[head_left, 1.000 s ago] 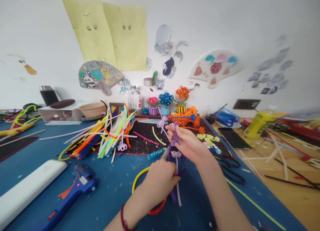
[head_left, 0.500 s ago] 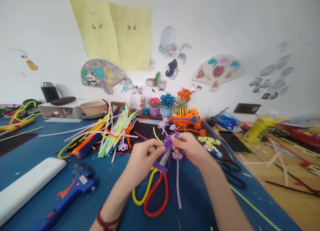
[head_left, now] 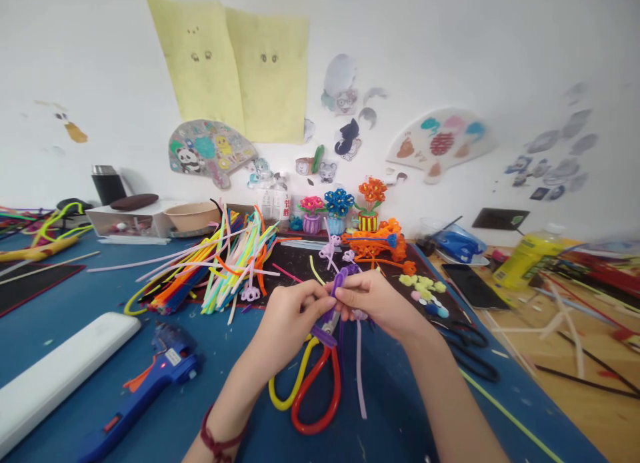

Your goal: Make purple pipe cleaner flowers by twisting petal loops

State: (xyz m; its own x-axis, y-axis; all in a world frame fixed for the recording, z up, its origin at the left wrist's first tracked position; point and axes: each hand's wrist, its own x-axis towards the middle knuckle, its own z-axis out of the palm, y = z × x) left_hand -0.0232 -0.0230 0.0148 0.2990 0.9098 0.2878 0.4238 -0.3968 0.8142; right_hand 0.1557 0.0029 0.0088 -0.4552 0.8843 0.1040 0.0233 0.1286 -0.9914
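Note:
My left hand point(head_left: 290, 319) and my right hand point(head_left: 377, 301) meet above the blue mat, both pinching a purple pipe cleaner point(head_left: 339, 283) bent into a loop at its top. Its purple and lilac ends hang down below my fingers point(head_left: 359, 366). Scissors with a yellow and a red handle point(head_left: 313, 383) lie on the mat right under my hands, their blades hidden behind my fingers. A red string bracelet is on my left wrist.
A heap of coloured pipe cleaners point(head_left: 220, 263) lies at the left back. A blue glue gun point(head_left: 160, 369) and a white bar point(head_left: 60, 373) lie at the left. Pipe-cleaner flower pots point(head_left: 340, 213), black scissors point(head_left: 467, 346), a phone point(head_left: 475, 286) and a yellow bottle point(head_left: 525, 256) are at the right.
My left hand came up from the scissors' handles to the purple pipe cleaner and now pinches it beside my right hand. The scissors lie uncovered on the mat.

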